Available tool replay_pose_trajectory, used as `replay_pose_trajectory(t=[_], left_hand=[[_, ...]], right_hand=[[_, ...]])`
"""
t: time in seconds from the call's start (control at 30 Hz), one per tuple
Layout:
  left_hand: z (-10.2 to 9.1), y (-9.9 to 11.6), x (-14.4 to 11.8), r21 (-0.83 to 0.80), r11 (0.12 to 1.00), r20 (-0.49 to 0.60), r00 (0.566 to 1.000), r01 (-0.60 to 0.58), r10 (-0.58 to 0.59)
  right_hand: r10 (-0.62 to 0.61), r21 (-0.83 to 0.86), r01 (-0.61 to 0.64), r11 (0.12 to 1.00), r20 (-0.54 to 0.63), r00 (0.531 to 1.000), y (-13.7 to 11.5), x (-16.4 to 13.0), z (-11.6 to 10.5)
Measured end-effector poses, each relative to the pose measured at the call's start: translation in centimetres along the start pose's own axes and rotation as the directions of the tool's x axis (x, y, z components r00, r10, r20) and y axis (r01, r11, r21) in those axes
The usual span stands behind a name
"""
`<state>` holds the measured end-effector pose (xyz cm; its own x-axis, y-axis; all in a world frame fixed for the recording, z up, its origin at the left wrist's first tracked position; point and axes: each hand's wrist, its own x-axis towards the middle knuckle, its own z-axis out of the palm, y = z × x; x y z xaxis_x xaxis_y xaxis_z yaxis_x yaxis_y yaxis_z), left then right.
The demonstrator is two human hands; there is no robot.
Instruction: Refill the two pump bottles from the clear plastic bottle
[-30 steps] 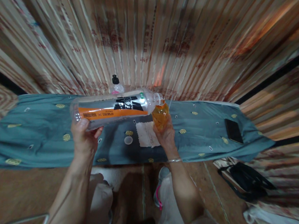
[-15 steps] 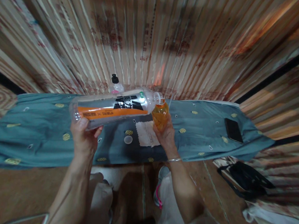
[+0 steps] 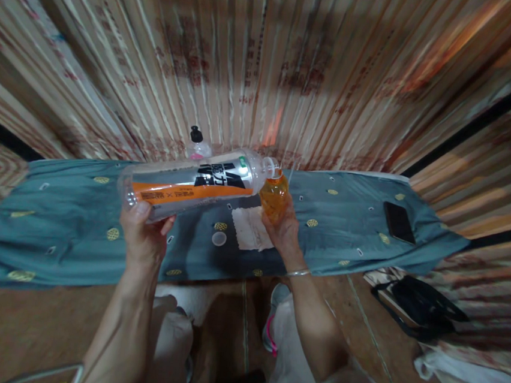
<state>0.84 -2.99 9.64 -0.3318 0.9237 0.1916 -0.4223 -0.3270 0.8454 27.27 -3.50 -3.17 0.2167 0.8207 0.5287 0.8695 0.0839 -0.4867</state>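
Note:
My left hand [image 3: 145, 232] is wrapped round the base end of a large clear plastic bottle [image 3: 188, 182] with a silver and orange label. The bottle lies nearly level, its open neck to the right and slightly higher than its base. In my right hand [image 3: 284, 227] is a small bottle [image 3: 273, 196] of orange liquid, tilted so that its mouth meets the large bottle's neck. A round translucent cap [image 3: 219, 238] lies on the blue-green cloth [image 3: 339, 214] below the bottles. Beside it is a pale cloth square [image 3: 248, 228], partly behind my right hand.
Behind the large bottle stands a bottle with a black top [image 3: 196, 134]. A dark phone [image 3: 399, 222] lies at the cloth's right end. A black bag [image 3: 420, 307] rests low on the right. A patterned curtain [image 3: 258, 65] hangs behind.

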Motion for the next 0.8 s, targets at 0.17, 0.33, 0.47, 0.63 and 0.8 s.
replay_pose_trajectory(t=[0.17, 0.33, 0.47, 0.63, 0.8], left_hand=[[-0.16, -0.07, 0.00, 0.001, 1.000, -0.014, 1.000, 0.009, -0.009], [0.12, 0.21, -0.05, -0.025, 1.000, -0.010, 1.000, 0.015, -0.015], [0.16, 0.13, 0.05, -0.045, 0.999, 0.006, 1.000, 0.001, -0.001], [0.00, -0.08, 0.17, -0.032, 0.999, 0.013, 1.000, -0.009, 0.010], [0.03, 0.07, 0.06, -0.013, 1.000, 0.007, 1.000, -0.004, 0.004]], right_hand=[[0.072, 0.008, -0.071, 0.997, -0.030, 0.997, -0.40, 0.03, 0.04], [0.059, 0.010, -0.059, 0.998, -0.026, 0.998, -0.33, 0.07, 0.03], [0.102, 0.013, -0.102, 0.995, -0.003, 0.995, -0.23, 0.09, 0.04], [0.069, -0.020, -0.070, 0.997, -0.028, 0.997, -0.09, 0.02, 0.30], [0.080, -0.039, -0.081, 0.996, -0.028, 0.996, -0.29, 0.09, 0.27]])
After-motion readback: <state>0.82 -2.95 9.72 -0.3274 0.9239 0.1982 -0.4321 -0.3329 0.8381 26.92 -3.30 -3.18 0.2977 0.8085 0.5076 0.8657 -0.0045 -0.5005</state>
